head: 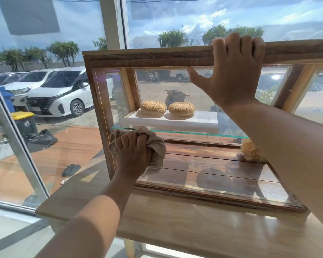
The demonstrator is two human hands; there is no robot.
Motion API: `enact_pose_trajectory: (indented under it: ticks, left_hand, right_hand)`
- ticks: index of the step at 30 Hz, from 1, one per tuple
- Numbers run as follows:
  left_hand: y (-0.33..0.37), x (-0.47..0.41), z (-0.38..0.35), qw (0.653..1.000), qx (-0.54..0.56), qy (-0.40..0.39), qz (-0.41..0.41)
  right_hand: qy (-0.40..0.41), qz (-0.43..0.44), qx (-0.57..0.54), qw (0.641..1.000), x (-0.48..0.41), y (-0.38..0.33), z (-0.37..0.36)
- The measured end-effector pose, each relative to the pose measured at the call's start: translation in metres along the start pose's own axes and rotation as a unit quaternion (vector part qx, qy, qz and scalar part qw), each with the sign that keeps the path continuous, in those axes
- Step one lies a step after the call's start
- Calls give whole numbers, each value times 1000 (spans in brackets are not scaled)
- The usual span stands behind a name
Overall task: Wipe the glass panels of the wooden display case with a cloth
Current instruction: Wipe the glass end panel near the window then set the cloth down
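The wooden display case (149, 57) stands on a wooden table (175, 224), right by a big window (45, 25). The case has a front glass panel (203, 161) that faces the person.

The cloth (158, 147) is tan and all scrunched up. It is low on the left side of the front glass panel, near the left wooden post, and it is pressed on the glass. The left hand (132, 155) holds the cloth. Its fingers are curled tight around the cloth, and bits of cloth stick out at the top and on the right.

The right hand (235, 71) is up high. Its fingers are bent over the top wooden bar of the case and grip it. The thumb points left, under the bar.

Inside the case is a glass shelf (194, 134) with a green edge. On the shelf lies a white board (175, 121). Two round buns with seeds sit on the board, side by side: the left bun (153, 108) and the right bun (181, 108). Down on the wooden floor of the case, at the right, is a pale yellow lumpy thing (252, 151), half hidden by the right arm.

Outside the window are white cars (60, 94), a bin with a yellow lid (23, 121), a black bag (44, 137) and dark shoes (71, 169) on the ground.
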State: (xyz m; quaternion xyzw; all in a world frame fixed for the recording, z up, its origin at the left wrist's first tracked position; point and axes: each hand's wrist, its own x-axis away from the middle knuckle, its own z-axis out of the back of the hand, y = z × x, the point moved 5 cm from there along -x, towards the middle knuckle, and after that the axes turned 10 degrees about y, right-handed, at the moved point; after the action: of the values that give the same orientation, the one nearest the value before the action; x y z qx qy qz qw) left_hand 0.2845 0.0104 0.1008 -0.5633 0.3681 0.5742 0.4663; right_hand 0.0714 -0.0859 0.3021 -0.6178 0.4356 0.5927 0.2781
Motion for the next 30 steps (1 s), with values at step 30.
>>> enact_pose_trajectory:
  ticks: [30]
  left_hand:
    - [-3, 106, 45, 877, -40, -325, 352]
  right_hand:
    - [-79, -7, -16, 997, -4, 2, 6]
